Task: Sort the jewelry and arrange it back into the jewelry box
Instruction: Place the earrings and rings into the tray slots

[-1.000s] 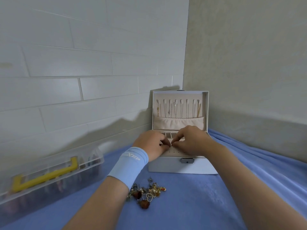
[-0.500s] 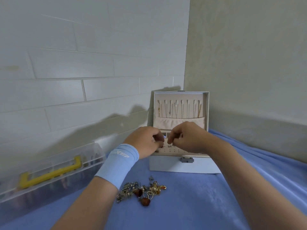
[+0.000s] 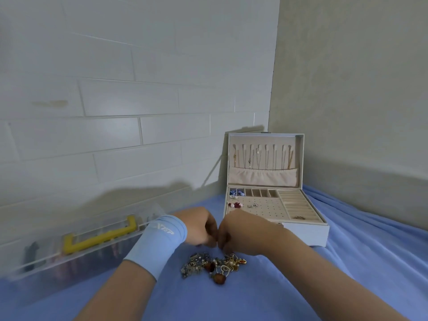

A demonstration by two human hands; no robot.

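Head view looks down on a wide blue fleece cloth (image 3: 301, 286) that runs up to a white tiled wall on the left and a plain beige wall on the right. Along the cloth's left edge lies a long clear plastic storage case (image 3: 76, 258) with a yellow handle (image 3: 97, 239) on its lid. In the far corner where the walls meet stands a white rectangular jewelry box (image 3: 308, 235), its lid (image 3: 300, 158) upright and lined in cream. Thin chain necklaces (image 3: 259, 158) hang from a row of hooks in the lid, above a gathered cream pouch (image 3: 261, 177). The open tray has a row of small compartments at the back, a perforated earring panel (image 3: 266, 206) in the middle and ridged ring rolls (image 3: 298, 205) on the right. The left hand (image 3: 199, 229), with a pale blue wristband (image 3: 157, 244) on its wrist, and the right hand (image 3: 240, 232) meet knuckle to knuckle in front of the box's left corner, fingers curled downward. I cannot tell whether either hand pinches a piece. Just below them, mid-cloth, lies a tangled heap of mixed jewelry (image 3: 213, 265): gold and silver chains, pearl beads and an amber-brown stone (image 3: 218, 278) at its near edge. Inside the box, blue pieces (image 3: 237, 193) fill the back-left compartment, and a dark red piece (image 3: 236, 205) and a small silver piece (image 3: 252, 205) sit on the panel. A gold ring (image 3: 298, 217) rests in the nearest ring roll.
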